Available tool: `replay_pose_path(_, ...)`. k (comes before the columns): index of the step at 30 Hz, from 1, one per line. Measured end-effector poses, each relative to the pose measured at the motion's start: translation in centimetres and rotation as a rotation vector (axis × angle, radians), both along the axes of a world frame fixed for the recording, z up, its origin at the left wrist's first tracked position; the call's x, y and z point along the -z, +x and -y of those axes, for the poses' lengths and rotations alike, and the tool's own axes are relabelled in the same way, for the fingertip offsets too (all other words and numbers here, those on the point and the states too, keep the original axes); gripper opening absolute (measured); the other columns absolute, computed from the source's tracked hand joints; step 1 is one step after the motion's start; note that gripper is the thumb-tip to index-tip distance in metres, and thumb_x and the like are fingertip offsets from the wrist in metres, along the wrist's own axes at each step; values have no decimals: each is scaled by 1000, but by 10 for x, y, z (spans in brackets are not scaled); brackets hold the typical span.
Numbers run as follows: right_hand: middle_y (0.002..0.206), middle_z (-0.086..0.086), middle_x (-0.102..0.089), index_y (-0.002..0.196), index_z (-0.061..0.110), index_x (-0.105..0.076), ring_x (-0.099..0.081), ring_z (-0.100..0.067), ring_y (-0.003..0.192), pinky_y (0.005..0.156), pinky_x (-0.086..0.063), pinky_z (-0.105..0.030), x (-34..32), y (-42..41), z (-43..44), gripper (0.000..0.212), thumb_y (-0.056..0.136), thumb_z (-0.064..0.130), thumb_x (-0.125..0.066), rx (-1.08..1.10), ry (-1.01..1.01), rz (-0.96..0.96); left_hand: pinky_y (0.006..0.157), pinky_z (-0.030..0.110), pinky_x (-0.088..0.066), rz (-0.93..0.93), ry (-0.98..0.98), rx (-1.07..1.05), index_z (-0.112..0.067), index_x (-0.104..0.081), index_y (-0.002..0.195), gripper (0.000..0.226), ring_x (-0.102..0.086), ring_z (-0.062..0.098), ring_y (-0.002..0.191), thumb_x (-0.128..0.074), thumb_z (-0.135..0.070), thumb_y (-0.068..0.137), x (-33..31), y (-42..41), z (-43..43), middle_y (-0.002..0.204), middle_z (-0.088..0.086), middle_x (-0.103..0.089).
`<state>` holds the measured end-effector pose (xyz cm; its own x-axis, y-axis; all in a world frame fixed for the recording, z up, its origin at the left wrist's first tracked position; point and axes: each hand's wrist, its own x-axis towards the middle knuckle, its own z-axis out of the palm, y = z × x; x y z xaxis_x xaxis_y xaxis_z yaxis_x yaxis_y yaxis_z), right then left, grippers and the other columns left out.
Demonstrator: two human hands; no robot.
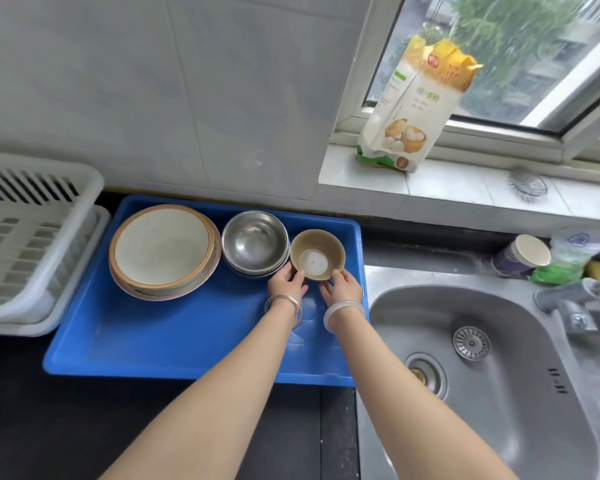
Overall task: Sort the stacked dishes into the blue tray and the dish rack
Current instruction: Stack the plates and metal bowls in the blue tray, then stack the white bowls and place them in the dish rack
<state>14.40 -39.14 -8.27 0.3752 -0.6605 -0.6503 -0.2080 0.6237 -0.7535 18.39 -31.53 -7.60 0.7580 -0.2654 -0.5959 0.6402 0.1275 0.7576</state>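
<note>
A blue tray (174, 341) lies on the dark counter. In its far part stand a stack of large cream plates (161, 249), a stack of steel bowls (254, 242) and a small tan bowl (317, 252) with a white base. My left hand (286, 280) grips the tan bowl's near left side. My right hand (342, 287) grips its near right side. The white dish rack (32, 237) stands left of the tray and looks empty.
A steel sink (482, 358) with a tap (568, 299) lies to the right. A paper cup (522, 254) and a green bag (568, 261) stand behind it. A flour bag (413, 109) rests on the windowsill. Tiled wall rises behind the tray.
</note>
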Motion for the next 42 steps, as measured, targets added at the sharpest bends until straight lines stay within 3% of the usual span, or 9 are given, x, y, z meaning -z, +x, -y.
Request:
replay_pose_path(6, 119, -6, -55, 133, 15, -45, -56, -29, 116, 87, -48, -32, -14, -1, 5, 36, 97, 19, -43, -71, 39, -1, 88, 27, -47, 48, 30, 49, -8, -57, 123, 38, -54, 17, 103, -45, 5, 89, 4, 7, 5, 123, 11, -59)
replay_pose_path(13, 122, -4, -49, 134, 18, -42, -52, -26, 119, 94, -46, -36, -20, -4, 7, 38, 97, 27, -43, -196, 8, -67, 89, 26, -46, 21, 26, 93, -8, -55, 125, 39, -54, 18, 102, -47, 5, 89, 4, 12, 7, 112, 5, -57)
replay_pose_path(17, 120, -8, -50, 129, 18, -45, -52, -28, 118, 92, -46, -36, -23, -5, 8, 34, 97, 27, -41, -246, -12, -103, 73, 24, -48, 36, 60, 144, -7, -58, 120, 34, -53, 19, 93, -46, 1, 89, 5, 12, 5, 101, 6, -59)
replay_pose_path(20, 120, -18, -57, 122, 6, -52, -54, -38, 115, 97, -46, -45, -24, -9, 5, 32, 96, 22, -41, -330, -196, -185, 80, 28, -47, 85, 158, 179, -4, -53, 127, 37, -54, 22, 94, -47, -6, 90, 3, 9, -2, 110, 11, -61)
replay_pose_path(22, 107, -15, -60, 115, 6, -56, -59, -38, 103, 96, -47, -49, -26, -15, -2, 31, 95, 22, -40, -408, -353, -254, 102, 33, -42, 95, 203, 206, -2, -43, 135, 44, -54, 25, 115, -47, -7, 91, -2, 4, -12, 135, 13, -53)
replay_pose_path(24, 104, -8, -60, 117, 14, -57, -61, -33, 96, 91, -49, -46, -32, -23, -12, 32, 94, 24, -38, -457, -430, -296, 110, 37, -36, 139, 278, 264, -5, -42, 136, 45, -49, 24, 126, -46, -10, 92, -9, -2, -26, 141, 11, -48)
replay_pose_path(30, 107, -8, -65, 111, 17, -61, -61, -30, 99, 90, -48, -43, -54, -45, -49, 31, 94, 27, -38, -658, -670, -309, 91, 19, -39, 378, 447, 363, -13, -56, 126, 35, -57, 18, 118, -47, -15, 92, -37, -24, -85, 128, 5, -61)
replay_pose_path(37, 108, -10, -68, 112, 16, -61, -61, -28, 102, 87, -47, -36, -66, -42, -147, 28, 96, 26, -40, -908, -809, -223, 101, 33, -44, 459, 567, 133, -8, -60, 118, 29, -58, 22, 116, -52, -9, 91, -60, -56, -198, 122, 7, -64)
replay_pose_path(42, 111, -7, -67, 110, 20, -60, -59, -25, 105, 84, -44, -30, -63, -26, -243, 27, 96, 29, -41, -1122, -798, -116, 100, 31, -41, 467, 762, -190, -11, -61, 118, 31, -55, 21, 117, -55, -6, 87, -61, -74, -303, 125, 6, -61)
